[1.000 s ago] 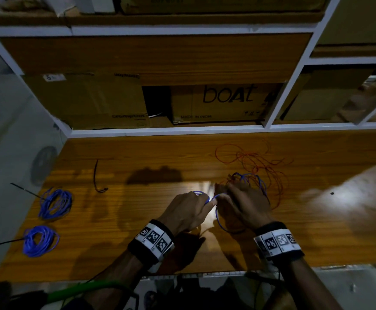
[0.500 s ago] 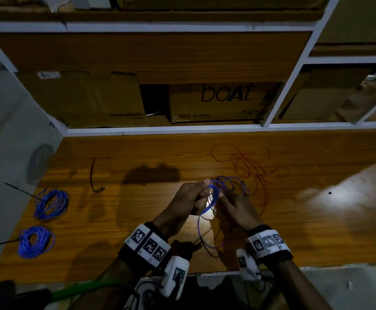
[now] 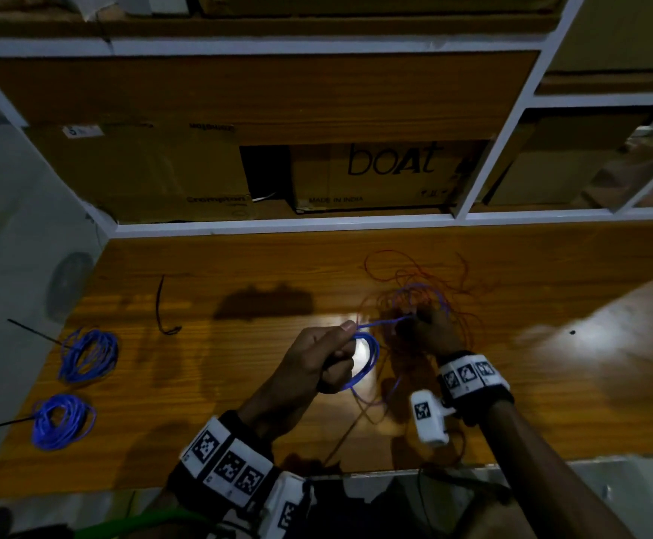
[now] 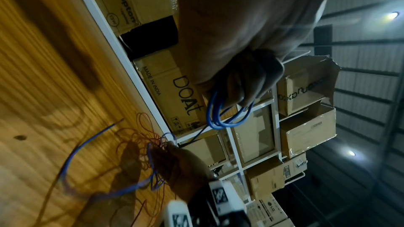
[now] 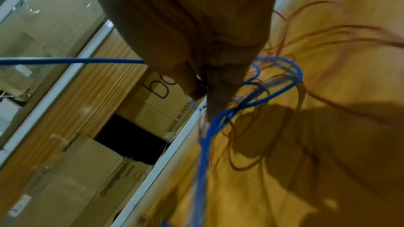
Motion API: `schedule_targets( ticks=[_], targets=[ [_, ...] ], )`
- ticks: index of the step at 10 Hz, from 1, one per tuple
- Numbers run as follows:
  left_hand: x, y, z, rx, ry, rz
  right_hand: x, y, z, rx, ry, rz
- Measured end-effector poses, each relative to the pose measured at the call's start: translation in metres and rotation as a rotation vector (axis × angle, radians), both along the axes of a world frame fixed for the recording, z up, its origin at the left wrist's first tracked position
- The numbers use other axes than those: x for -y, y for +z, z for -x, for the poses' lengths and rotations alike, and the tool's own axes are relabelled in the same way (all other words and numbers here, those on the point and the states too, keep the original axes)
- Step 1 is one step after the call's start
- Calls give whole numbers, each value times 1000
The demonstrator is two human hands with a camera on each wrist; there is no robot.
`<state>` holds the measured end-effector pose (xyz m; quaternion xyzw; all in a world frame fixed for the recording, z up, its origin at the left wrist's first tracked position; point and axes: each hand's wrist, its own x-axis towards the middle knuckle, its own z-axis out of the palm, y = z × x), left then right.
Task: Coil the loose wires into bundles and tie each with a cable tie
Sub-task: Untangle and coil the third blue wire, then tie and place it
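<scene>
My left hand (image 3: 326, 354) grips a small coil of blue wire (image 3: 367, 361) above the wooden table; in the left wrist view the coil (image 4: 220, 118) hangs from its curled fingers. A strand runs right to my right hand (image 3: 427, 330), which pinches the blue wire (image 5: 229, 115) amid a tangle of thin red wire (image 3: 426, 282). More blue wire trails loose on the table (image 4: 87, 146). Two finished blue bundles (image 3: 87, 354) (image 3: 60, 422) lie at the far left, each with a black cable tie sticking out.
A loose black cable tie (image 3: 161, 309) lies on the table (image 3: 200, 402) left of centre. White shelving (image 3: 278, 227) with cardboard boxes (image 3: 375, 173) stands along the back edge. The table's left edge drops to a grey floor (image 3: 13, 247).
My hands have drawn apart: the left moved toward me with the blue coil, the right moved away into the red tangle, stretching a blue strand between them.
</scene>
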<state>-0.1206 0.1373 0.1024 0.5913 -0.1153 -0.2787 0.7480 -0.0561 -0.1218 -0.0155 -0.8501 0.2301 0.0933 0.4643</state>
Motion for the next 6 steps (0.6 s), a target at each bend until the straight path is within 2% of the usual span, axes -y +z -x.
schedule_targets(
  ticks=[1, 2, 3, 4, 5, 6],
  targets=[
    [-2, 2, 5, -28, 30, 59, 35, -10, -48, 25, 39, 161],
    [-10, 5, 3, -38, 77, 111, 52, -1, -62, 53, 82, 238],
    [-23, 6, -2, -29, 121, 128, 82, 35, -86, 33, 53, 364],
    [-24, 4, 2, -20, 128, 73, 92, 42, -95, 71, 116, 517],
    [-19, -1, 3, -27, 137, 30, 92, 34, -98, -5, 316, 701],
    [-16, -4, 0, -27, 153, -2, 78, 24, -88, -100, 444, 803]
  ],
)
